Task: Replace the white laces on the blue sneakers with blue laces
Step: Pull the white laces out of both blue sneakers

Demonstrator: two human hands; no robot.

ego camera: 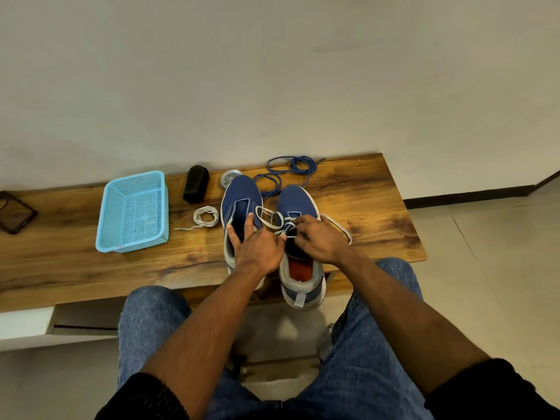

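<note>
Seen from the head camera, the lace swap on a wooden bench (348, 189) is judged to be under halfway. The left blue knit sneaker (241, 195) is shown already stripped, and a bundled white flat lace (206, 216) is laid just beside it, between the shoe and a light-blue perforated plastic basket (133, 210). The right blue knit sneaker (295, 201) is still partly threaded with a loosened white lace (336, 227), whose slack is looped out to both sides. A tangle of blue round laces (291, 169) is left untouched behind the toes, near the wall; both shoes remain to be relaced.

The left hand (257, 247) is spread flat, fingers straight, pressed on the stripped shoe's opening. The grip of the right hand (318, 241) is curled over the tongue, and the loosened lace is apparently pinched at the eyelets, directly under the fingertips, though the contact itself is hidden. A black cylindrical object (196, 183) and a round silver tin (228, 178) are seen behind.
</note>
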